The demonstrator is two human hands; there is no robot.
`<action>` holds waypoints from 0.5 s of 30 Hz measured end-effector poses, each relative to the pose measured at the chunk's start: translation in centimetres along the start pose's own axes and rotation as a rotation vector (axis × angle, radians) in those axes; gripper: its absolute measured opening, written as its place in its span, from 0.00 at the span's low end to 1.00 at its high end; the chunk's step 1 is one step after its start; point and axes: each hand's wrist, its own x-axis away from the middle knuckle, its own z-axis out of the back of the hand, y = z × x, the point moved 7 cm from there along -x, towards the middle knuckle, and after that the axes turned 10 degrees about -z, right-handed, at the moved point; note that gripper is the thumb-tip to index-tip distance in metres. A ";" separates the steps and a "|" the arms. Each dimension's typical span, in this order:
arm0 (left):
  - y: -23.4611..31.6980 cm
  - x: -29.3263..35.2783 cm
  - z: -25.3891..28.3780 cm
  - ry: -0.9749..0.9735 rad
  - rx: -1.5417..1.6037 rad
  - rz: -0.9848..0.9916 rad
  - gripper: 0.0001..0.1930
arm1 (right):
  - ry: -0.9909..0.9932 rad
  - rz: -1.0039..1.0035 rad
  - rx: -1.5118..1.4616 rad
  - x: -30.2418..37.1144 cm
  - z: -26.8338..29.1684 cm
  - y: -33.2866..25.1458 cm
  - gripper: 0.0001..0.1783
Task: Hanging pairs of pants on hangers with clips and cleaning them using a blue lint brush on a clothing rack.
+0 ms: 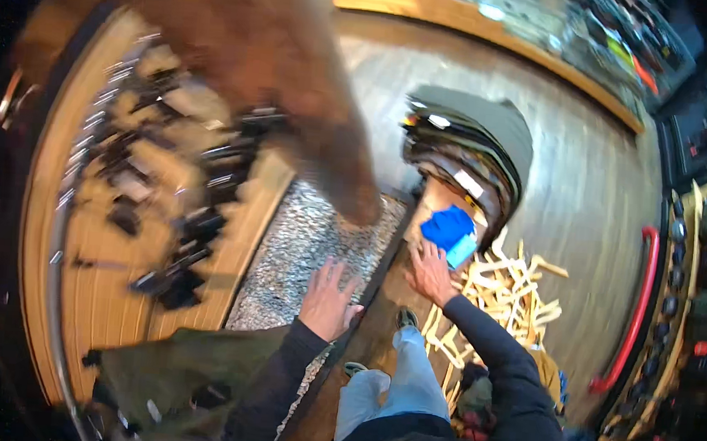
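Observation:
My left hand [330, 302] is held over a strip of pebbles [299, 241], fingers spread and nothing in them. My right hand [431, 277] reaches to a bright blue cloth-like thing [447, 226] with a light blue piece [460, 251] beside it. Its fingers are stretched out at the near edge of the blue thing; whether they touch it I cannot tell. Just beyond lies a thick stack of folded dark garments [490, 136] with white tags, a grey-green one on top. The stack and the blue thing seem to rest on a light brown surface, mostly hidden.
Loose wooden hangers [520, 302] are heaped right of my legs, with crumpled clothes [476, 397] nearer me. A metal rail [62, 225] curves along the left by a dark green garment [187, 373]. A large blurred brown shape [298, 77] juts in overhead. A red bar [638, 314] stands right.

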 end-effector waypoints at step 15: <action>4.0 41.4 19.4 0.854 -0.269 0.718 0.25 | 0.053 1.129 -0.355 11.8 24.7 -49.8 0.29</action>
